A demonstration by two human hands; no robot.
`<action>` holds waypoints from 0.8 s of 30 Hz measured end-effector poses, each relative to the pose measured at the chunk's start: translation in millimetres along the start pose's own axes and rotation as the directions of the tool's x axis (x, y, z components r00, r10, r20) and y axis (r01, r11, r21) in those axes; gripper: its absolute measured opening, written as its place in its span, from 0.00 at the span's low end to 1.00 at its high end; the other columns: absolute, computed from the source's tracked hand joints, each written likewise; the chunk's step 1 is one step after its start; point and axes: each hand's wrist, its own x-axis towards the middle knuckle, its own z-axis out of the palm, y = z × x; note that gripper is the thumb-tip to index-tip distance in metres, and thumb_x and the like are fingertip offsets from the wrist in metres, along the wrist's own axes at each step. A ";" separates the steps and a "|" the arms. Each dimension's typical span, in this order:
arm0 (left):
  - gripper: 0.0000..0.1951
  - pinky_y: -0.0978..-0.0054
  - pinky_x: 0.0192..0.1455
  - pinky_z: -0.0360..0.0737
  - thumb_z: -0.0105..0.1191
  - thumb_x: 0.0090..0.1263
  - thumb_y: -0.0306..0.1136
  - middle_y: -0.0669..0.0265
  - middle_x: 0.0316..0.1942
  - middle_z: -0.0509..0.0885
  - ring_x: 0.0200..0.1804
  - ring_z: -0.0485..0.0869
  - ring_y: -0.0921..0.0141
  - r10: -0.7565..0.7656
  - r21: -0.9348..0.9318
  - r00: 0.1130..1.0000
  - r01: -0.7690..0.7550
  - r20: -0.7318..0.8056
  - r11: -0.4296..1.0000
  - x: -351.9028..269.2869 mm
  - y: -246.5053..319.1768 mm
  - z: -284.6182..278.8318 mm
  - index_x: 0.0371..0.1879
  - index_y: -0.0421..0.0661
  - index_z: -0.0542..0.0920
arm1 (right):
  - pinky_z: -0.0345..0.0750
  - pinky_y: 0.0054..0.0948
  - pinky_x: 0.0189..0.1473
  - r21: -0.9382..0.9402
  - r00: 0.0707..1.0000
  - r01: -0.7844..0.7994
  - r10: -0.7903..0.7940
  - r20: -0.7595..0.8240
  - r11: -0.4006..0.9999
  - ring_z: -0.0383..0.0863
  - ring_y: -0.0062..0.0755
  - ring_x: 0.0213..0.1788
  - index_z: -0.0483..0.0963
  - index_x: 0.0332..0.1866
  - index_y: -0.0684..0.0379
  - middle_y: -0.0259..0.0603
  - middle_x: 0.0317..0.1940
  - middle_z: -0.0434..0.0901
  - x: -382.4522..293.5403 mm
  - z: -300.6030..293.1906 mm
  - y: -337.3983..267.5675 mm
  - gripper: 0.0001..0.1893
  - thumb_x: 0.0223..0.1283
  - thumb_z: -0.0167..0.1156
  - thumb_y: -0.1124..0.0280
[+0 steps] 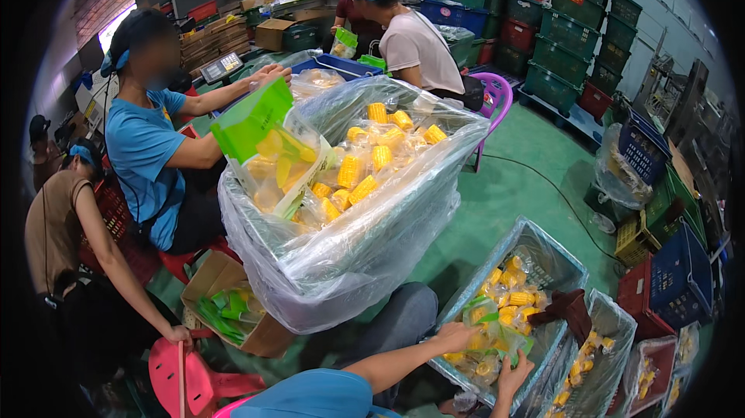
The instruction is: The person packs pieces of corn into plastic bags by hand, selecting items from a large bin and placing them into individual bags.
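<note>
Both my hands are over a plastic-lined light-blue crate (pixel 527 237) of individually wrapped corn cob pieces (pixel 520 298). My left hand (pixel 460 336) reaches in from the left, its fingers at the left side of a clear-and-green plastic pouch (pixel 497 333); the fingertips are partly hidden. At the pouch's lower right corner, my right hand (pixel 514 372) pinches its green edge. Whether the pouch holds corn cannot be told. Ahead of me stands a large bin lined with clear plastic (pixel 372 237), filled with wrapped corn pieces (pixel 349 172). A bigger green-and-clear pouch (pixel 262 127) leans in its left side.
A worker in blue (pixel 145 150) sits left of the bin; another in a pale shirt (pixel 422 51) sits behind it. At lower left, a person grips a pink chair (pixel 180 371) near a carton of green pouches (pixel 215 278). A dark cloth (pixel 564 313) hangs over the crate's right rim, beside more lined crates (pixel 617 325).
</note>
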 end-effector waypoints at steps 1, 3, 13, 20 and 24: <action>0.30 0.57 0.34 0.77 0.51 0.59 0.34 0.55 0.30 0.82 0.34 0.82 0.56 0.008 -0.016 1.000 -0.008 -0.012 1.000 -1.3 2.1 -1.8 0.64 0.65 0.64 | 0.68 0.45 0.47 0.049 0.999 -0.051 0.051 -0.012 0.997 0.71 0.53 0.47 0.68 0.53 0.65 0.52 0.42 0.68 -3.6 4.8 -0.4 0.20 0.55 0.60 0.71; 0.32 0.57 0.34 0.77 0.51 0.57 0.32 0.53 0.30 0.82 0.34 0.82 0.54 0.030 0.017 0.999 -0.030 -0.025 0.999 16.5 -9.6 10.3 0.65 0.65 0.63 | 0.72 0.34 0.35 0.288 1.000 0.005 0.000 -0.017 0.957 0.74 0.38 0.33 0.67 0.54 0.63 0.45 0.31 0.70 11.8 30.3 40.8 0.20 0.54 0.54 0.80; 0.39 0.56 0.45 0.76 0.46 0.54 0.30 0.45 0.39 0.79 0.43 0.79 0.50 -0.142 -0.260 0.990 0.133 -0.018 0.957 14.5 3.4 -54.1 0.69 0.67 0.53 | 0.60 0.16 0.25 0.536 0.989 0.140 -0.140 -0.042 0.832 0.61 0.13 0.23 0.73 0.47 0.66 0.30 0.25 0.69 40.8 -31.6 -1.0 0.20 0.47 0.43 0.87; 0.34 0.60 0.42 0.78 0.47 0.56 0.31 0.54 0.39 0.81 0.42 0.81 0.56 -0.064 0.159 0.981 0.035 0.181 0.987 23.2 -15.6 -26.8 0.66 0.71 0.61 | 0.74 0.39 0.37 0.097 0.924 0.380 -0.382 -0.005 0.920 0.79 0.54 0.33 0.77 0.41 0.66 0.57 0.26 0.78 26.6 -4.7 48.5 0.16 0.47 0.47 0.83; 0.18 0.58 0.41 0.78 0.53 0.60 0.47 0.54 0.44 0.79 0.40 0.81 0.54 0.123 0.095 0.983 -0.111 -0.132 0.989 36.4 -29.7 -9.5 0.50 0.65 0.79 | 0.73 0.42 0.35 -0.002 0.984 0.164 -0.163 0.066 0.987 0.78 0.54 0.30 0.76 0.45 0.64 0.57 0.24 0.77 18.4 -6.4 34.8 0.16 0.47 0.58 0.74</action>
